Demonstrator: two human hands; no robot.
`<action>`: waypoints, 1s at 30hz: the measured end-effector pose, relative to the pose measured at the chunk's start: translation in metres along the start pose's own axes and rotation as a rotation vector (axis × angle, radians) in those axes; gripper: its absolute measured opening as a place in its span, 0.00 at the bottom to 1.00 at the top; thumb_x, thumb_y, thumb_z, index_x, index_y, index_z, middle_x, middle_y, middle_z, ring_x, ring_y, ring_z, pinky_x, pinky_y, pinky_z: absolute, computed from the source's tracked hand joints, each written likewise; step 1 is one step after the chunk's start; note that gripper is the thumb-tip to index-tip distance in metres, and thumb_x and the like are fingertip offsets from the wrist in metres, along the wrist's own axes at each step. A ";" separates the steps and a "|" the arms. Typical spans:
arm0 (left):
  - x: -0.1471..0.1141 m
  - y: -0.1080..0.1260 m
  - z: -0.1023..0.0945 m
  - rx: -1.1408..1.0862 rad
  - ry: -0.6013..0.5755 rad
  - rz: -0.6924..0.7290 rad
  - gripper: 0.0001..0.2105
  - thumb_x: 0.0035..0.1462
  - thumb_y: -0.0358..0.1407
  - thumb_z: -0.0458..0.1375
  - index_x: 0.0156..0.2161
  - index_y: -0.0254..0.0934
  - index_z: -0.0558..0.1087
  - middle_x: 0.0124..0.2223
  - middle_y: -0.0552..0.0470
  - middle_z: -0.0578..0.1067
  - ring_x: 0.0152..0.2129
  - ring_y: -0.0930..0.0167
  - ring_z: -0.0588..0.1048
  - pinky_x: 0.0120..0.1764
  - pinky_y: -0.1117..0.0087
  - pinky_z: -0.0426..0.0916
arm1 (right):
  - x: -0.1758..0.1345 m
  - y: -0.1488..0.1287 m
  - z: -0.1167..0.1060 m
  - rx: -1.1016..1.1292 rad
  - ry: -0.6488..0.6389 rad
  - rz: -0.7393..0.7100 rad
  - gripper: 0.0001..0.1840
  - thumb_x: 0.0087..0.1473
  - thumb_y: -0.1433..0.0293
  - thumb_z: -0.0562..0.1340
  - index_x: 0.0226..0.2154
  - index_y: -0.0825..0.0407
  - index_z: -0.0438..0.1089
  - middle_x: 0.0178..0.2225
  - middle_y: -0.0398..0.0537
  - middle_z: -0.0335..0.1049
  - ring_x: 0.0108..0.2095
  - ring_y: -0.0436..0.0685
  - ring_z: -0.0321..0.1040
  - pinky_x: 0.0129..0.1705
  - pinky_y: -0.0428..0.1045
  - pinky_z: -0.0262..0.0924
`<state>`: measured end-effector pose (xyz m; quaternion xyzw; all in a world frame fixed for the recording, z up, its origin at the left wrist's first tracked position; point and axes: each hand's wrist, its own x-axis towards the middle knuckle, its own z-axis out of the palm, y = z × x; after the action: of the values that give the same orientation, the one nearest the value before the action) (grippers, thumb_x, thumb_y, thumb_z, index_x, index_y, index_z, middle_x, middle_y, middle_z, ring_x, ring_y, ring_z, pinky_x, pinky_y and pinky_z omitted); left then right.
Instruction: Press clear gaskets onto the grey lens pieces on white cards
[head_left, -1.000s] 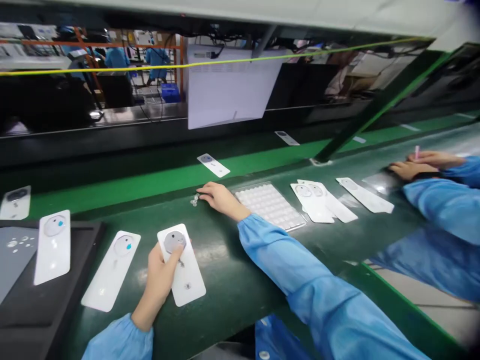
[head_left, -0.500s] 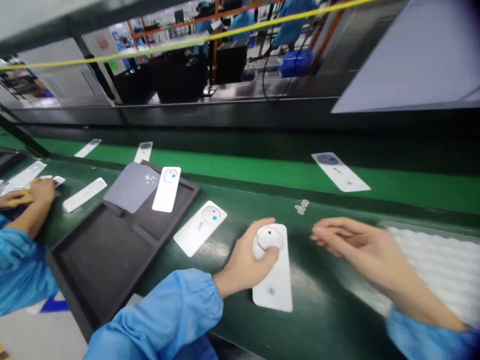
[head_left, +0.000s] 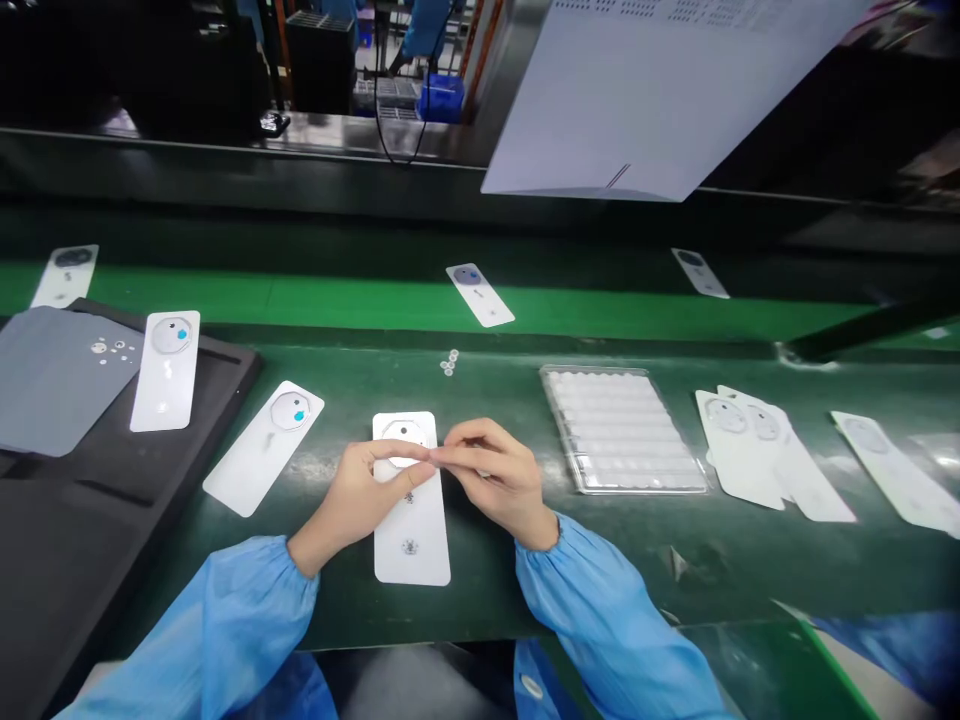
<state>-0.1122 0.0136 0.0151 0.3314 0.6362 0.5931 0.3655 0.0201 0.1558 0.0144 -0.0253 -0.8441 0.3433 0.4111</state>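
A white phone back panel [head_left: 410,560] with a round camera area lies on the green bench in front of me. Over its upper part, my left hand [head_left: 360,500] and my right hand [head_left: 499,475] meet at the fingertips. Thumb and forefinger of each hand are pinched together; whatever is between them is too small to make out. The left fingers partly cover the round camera area. To the left lies another white panel [head_left: 262,450] with a blue dot in its ring. Several small clear rings [head_left: 449,362] lie behind the panel.
A black tray [head_left: 135,540] at left carries grey sheets [head_left: 64,375] and a white panel [head_left: 166,385]. Right of my hands stands a clear tray [head_left: 626,430] with white rows. More white panels [head_left: 772,455] lie further right. Behind, a green belt [head_left: 337,303] carries panels.
My view has swung to the right. My left hand no longer grips the panel's upper part, and my right hand has come in from the right to meet the left fingertips above it.
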 end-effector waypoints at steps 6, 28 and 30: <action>0.002 0.001 0.000 -0.061 0.032 -0.006 0.08 0.54 0.40 0.69 0.34 0.37 0.83 0.38 0.49 0.84 0.39 0.64 0.82 0.49 0.66 0.75 | -0.004 -0.007 0.003 0.119 -0.081 0.150 0.12 0.62 0.76 0.64 0.43 0.46 0.80 0.35 0.49 0.77 0.34 0.55 0.75 0.34 0.50 0.70; -0.003 -0.003 0.001 0.018 0.017 0.079 0.10 0.56 0.39 0.70 0.43 0.39 0.84 0.44 0.48 0.84 0.44 0.62 0.82 0.49 0.65 0.77 | 0.003 -0.019 -0.004 0.528 -0.176 0.730 0.15 0.57 0.57 0.70 0.29 0.51 0.77 0.27 0.45 0.71 0.25 0.50 0.64 0.27 0.48 0.63; -0.003 -0.003 0.001 0.003 0.007 0.118 0.09 0.57 0.38 0.69 0.42 0.40 0.85 0.44 0.49 0.84 0.43 0.63 0.83 0.49 0.65 0.77 | 0.003 -0.020 -0.004 0.556 -0.170 0.739 0.14 0.57 0.58 0.70 0.29 0.51 0.77 0.25 0.44 0.71 0.24 0.50 0.63 0.27 0.47 0.62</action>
<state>-0.1100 0.0115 0.0118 0.3667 0.6177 0.6139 0.3273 0.0255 0.1443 0.0303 -0.1848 -0.6852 0.6807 0.1818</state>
